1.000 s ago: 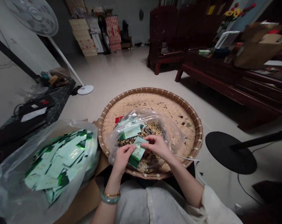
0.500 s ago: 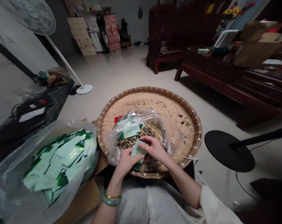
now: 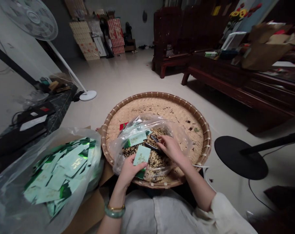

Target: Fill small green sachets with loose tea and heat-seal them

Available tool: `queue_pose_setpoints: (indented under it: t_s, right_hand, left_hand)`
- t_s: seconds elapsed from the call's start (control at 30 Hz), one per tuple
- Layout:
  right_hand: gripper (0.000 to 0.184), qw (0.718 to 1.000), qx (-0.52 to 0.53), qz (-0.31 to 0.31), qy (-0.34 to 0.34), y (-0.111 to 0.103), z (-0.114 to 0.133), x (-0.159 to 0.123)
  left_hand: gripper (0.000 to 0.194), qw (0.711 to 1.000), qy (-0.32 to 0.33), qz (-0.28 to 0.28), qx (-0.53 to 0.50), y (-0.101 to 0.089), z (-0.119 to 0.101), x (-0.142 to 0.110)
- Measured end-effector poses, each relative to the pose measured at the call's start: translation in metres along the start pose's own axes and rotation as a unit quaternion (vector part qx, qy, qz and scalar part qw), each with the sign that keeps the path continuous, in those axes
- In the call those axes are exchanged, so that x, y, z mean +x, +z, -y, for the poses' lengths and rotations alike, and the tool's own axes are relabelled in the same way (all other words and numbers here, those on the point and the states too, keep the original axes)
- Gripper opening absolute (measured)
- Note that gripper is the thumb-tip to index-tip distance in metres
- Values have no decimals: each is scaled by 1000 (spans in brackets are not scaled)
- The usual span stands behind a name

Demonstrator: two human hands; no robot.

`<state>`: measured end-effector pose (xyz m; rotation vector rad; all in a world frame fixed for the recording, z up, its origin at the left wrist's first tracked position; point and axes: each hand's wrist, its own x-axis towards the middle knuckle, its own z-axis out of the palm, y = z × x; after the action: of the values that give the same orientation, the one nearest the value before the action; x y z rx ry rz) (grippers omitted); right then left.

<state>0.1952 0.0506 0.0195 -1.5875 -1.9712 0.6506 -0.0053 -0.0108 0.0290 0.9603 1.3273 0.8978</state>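
1. Plastic bag (image 3: 8,195) left of tray, filled with green sachets (image 3: 73,162).
2. Left hand (image 3: 129,168) pinches mint-green sachet (image 3: 141,154) above clear bag (image 3: 117,154) of dry mix (image 3: 159,162), in bamboo tray (image 3: 179,113).
3. Black two-armed tool (image 3: 152,148), arms parted, beside sachet.
4. Right hand (image 3: 171,149) holds tool.

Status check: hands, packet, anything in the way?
Left hand holding mint-green packet. Right hand on black two-armed tool, arms apart. Nothing visible between packet and tool; clear plastic bag bunched beyond them.
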Motion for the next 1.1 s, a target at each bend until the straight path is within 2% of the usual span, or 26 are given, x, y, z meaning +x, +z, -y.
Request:
queue_pose_setpoints:
  t_s: [0.1,0.23,0.33,0.47,0.53,0.6,0.7,0.8,0.97,1.1]
  right_hand:
    - [49,992,-101,73,5,0,-11,-7]
    - [55,984,-139,105,38,10,-7,-12]
    - [54,992,-73,84,56,12,-5,-10]
    - [53,992,113,42,47,-6,-4,-8]
    - [52,978,190,70,48,-20,0,-9]
    - [52,965,224,129,38,-32,6,-12]
    - [49,953,227,203,7,-42,16,-16]
    - [46,949,211,235,-17,-42,22,-18]
    - [34,951,185,240,-62,-35,25,-15]
    - [35,955,177,231,-64,-30,24,-15]
  left_hand:
    - [45,997,-16,-16,-70,1,2,3]
    - [48,993,-25,-20,-112,3,3,5]
    - [48,992,-24,-22,-123,1,3,5]
    - [48,991,-23,-28,-126,-4,4,3]
    - [48,992,-24,-26,-118,-4,3,3]
    - [47,994,-24,-19,-103,-2,2,3]
    - [46,997,-24,-2,-80,0,0,2]
    - [42,998,-14,19,-51,2,-1,0]
    - [42,999,-1,24,-23,2,-1,-2]
    - [45,999,-18,25,-42,1,4,-1]
